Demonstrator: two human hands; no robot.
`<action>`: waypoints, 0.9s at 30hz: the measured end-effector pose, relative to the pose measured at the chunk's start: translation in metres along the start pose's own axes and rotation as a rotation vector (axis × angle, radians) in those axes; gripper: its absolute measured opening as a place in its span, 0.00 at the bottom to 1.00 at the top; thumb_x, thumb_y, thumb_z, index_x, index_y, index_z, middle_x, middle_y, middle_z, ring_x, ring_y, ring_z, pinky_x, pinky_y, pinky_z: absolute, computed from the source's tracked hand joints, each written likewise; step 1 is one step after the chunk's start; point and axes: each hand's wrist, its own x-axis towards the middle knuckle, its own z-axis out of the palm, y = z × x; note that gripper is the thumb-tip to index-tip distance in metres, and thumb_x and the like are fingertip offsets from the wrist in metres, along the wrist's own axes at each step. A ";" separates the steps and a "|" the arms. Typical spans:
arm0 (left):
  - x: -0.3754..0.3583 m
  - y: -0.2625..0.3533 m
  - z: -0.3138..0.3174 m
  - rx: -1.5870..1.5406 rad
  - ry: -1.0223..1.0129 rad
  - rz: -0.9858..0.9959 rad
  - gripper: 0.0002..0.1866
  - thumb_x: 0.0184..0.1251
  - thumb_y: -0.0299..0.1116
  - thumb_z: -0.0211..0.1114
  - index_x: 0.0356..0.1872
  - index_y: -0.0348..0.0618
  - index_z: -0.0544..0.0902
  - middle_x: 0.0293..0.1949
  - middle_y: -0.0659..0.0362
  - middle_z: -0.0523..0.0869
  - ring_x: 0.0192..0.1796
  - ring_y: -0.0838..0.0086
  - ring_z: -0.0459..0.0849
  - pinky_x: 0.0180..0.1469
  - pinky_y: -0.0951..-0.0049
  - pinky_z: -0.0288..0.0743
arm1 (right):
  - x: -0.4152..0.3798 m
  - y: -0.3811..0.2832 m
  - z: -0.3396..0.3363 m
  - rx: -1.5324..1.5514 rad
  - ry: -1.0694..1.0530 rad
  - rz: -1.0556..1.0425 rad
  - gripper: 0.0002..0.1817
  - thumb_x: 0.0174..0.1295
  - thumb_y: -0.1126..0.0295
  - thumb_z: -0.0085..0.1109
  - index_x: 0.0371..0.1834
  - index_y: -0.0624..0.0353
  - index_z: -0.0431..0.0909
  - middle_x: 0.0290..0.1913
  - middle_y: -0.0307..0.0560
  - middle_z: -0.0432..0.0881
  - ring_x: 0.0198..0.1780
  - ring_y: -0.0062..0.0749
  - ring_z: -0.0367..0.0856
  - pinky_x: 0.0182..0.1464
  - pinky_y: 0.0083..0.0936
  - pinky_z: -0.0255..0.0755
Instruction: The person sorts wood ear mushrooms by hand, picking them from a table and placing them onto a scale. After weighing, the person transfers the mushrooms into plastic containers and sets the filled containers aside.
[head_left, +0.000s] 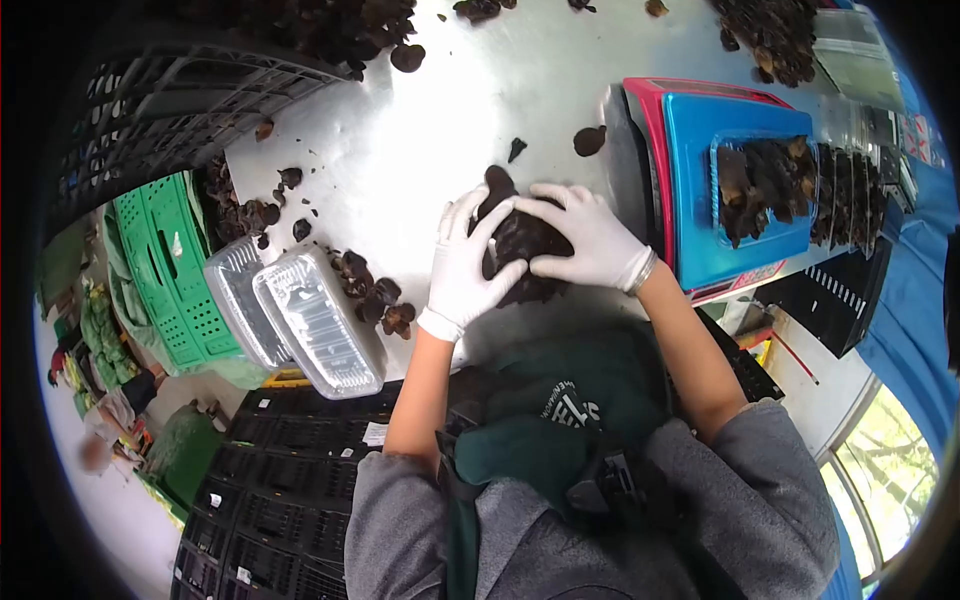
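Observation:
My left hand (466, 268) and my right hand (592, 240), both in white gloves, curl round a clump of dark wood ear mushrooms (525, 238) in front of me, over the metal table (410, 200). Thumbs almost meet on the near side of the clump, and the fingers press in from both sides. One loose wood ear (590, 141) lies beyond my right hand, with a small scrap (516, 150) beside it. Left of my left hand, more pieces (378, 297) lie next to the stacked clear plastic trays (318, 325).
On the right, a red scale (655, 150) with a blue platform (697, 240) bears a filled tray (765, 190); more filled packs (848, 200) stand behind it. A black crate (170, 115) and a green crate (165, 270) border the left. Another person (115, 415) is far left.

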 end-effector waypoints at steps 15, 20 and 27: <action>-0.015 0.018 0.034 0.362 0.062 -0.304 0.68 0.31 0.45 0.83 0.78 0.47 0.48 0.75 0.45 0.55 0.72 0.40 0.56 0.71 0.38 0.48 | 0.000 -0.007 0.027 -0.244 0.115 0.168 0.52 0.38 0.64 0.78 0.73 0.40 0.61 0.74 0.57 0.55 0.59 0.55 0.72 0.57 0.44 0.73; 0.001 -0.004 0.047 0.079 0.196 -0.041 0.34 0.49 0.24 0.70 0.62 0.38 0.72 0.60 0.45 0.74 0.61 0.51 0.73 0.67 0.58 0.64 | 0.010 -0.003 0.043 0.239 0.372 0.108 0.22 0.51 0.76 0.60 0.52 0.53 0.76 0.54 0.58 0.73 0.56 0.56 0.74 0.60 0.41 0.70; 0.004 0.042 0.034 -0.055 0.244 -0.071 0.33 0.47 0.16 0.63 0.62 0.37 0.72 0.59 0.47 0.75 0.64 0.52 0.73 0.70 0.61 0.64 | -0.005 -0.008 0.038 0.485 0.453 0.121 0.24 0.51 0.81 0.55 0.54 0.54 0.73 0.55 0.55 0.71 0.58 0.57 0.72 0.58 0.41 0.70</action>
